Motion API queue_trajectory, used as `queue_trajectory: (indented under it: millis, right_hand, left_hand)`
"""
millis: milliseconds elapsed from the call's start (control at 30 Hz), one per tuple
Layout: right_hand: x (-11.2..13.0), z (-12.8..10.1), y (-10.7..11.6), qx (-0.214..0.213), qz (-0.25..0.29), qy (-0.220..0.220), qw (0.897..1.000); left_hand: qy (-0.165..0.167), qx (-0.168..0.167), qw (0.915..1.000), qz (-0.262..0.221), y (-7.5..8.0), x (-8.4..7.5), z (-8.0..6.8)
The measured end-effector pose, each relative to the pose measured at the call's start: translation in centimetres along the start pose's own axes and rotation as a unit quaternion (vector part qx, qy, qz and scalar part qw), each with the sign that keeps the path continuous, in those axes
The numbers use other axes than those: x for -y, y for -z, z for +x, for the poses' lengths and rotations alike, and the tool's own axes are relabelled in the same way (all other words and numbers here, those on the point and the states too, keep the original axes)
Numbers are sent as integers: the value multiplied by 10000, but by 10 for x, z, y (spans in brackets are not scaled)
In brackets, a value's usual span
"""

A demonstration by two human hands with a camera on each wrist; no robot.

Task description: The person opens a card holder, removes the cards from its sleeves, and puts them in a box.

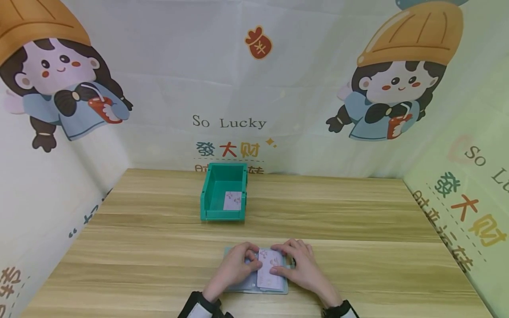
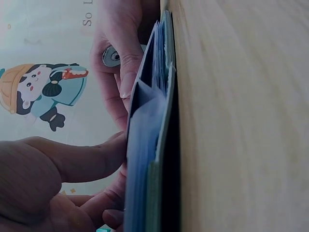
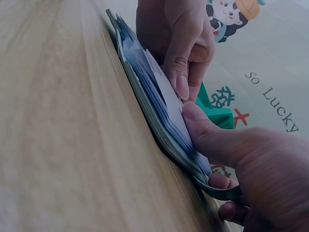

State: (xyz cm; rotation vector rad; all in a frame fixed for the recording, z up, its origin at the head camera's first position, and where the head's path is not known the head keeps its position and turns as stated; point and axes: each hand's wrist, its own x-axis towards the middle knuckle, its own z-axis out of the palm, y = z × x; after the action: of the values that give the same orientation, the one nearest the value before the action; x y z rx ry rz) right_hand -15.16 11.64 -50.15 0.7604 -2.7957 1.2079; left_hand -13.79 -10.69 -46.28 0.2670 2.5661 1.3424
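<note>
A small card album (image 1: 242, 287) with a pale green cover lies spread on the table, its clear sleeves (image 2: 145, 145) showing edge-on in the left wrist view. Over its right side is a pale pink printed card (image 1: 267, 270). My left hand (image 1: 239, 266) pinches the card's left edge with thumb and bent fingers. From the other side my right hand (image 1: 300, 265) grips it, thumb (image 3: 203, 128) on its face and fingers near its top right edge. A strap (image 3: 224, 193) of the cover loops by the right fingers. How far the card sits inside a sleeve is hard to tell.
A green open-front bin (image 1: 222, 215) stands beyond the album, with another pink printed card (image 1: 232, 201) inside. The wooden table (image 1: 358, 221) is bordered by a printed cloth backdrop (image 1: 302, 88) at the back and sides.
</note>
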Motion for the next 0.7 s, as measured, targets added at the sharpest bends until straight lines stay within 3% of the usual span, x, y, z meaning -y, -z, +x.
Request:
queue_trajectory:
  millis: [700]
  right_hand:
    - [1, 0, -1, -19, 14, -21, 10000]
  left_hand:
    - [-106, 266, 9993, 230, 5, -1, -1]
